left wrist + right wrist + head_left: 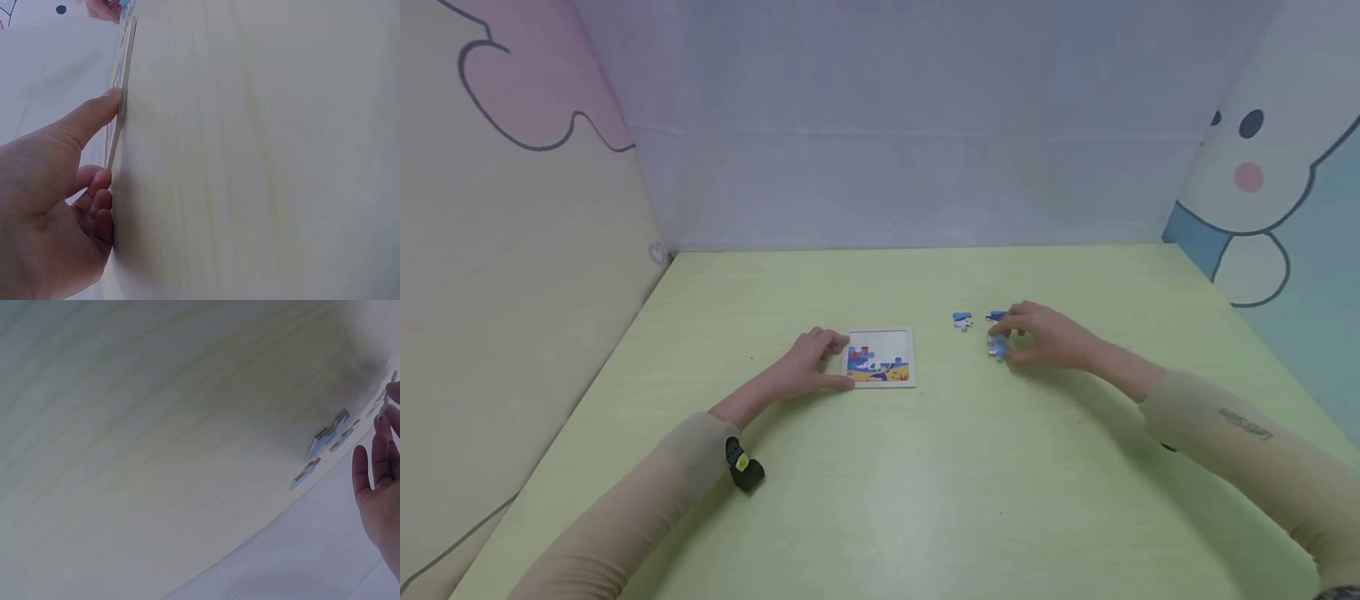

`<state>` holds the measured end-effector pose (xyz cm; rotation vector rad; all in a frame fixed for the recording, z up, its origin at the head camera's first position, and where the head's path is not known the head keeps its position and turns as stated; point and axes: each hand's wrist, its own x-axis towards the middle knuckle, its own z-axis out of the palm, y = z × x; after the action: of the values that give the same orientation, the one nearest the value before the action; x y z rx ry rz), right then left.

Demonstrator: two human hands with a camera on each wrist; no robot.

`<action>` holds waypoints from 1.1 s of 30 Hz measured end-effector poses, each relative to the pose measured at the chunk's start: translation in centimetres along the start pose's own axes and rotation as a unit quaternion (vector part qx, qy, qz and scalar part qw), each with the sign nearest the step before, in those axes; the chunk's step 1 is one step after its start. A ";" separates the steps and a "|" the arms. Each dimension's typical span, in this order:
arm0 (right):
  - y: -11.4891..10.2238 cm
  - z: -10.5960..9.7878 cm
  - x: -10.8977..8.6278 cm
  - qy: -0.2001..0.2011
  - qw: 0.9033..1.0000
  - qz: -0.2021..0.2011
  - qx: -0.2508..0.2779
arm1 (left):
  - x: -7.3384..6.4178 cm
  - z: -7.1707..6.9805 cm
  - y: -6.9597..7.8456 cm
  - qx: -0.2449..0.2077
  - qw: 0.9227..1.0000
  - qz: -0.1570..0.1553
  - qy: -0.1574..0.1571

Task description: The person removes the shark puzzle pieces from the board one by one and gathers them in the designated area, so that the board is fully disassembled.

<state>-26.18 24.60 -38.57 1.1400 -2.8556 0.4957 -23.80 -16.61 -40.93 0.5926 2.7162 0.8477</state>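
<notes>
A small square jigsaw board (912,358) with a pale rim lies near the middle of the table. Joined picture pieces (880,372) in blue, white and yellow fill its lower part, with a red bit at left. My left hand (808,364) holds the board's left side, thumb at the near corner and fingers farther back. Over to the right, my right hand (1045,336) pinches a jigsaw piece (384,410) between thumb and fingers. A light-blue piece (997,347) shows beside that thumb, and a dark-blue one (996,316) lies partly behind the fingers.
Another blue and white jigsaw piece (962,321) lies between the board and my right hand. The pale yellow-green table (880,483) ends at a plain curtain (880,125) at the back. Cartoon-printed panels stand at left and right.
</notes>
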 end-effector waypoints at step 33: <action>1.2 0.0 -1.3 -0.026 1.000 0.001 0.014 | 0.0 0.0 0.1 0.003 1.000 -0.003 -0.003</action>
<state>-26.01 26.31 -39.06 1.1715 -2.9033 0.5148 -23.76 -16.52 -40.88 0.5884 2.7150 0.8345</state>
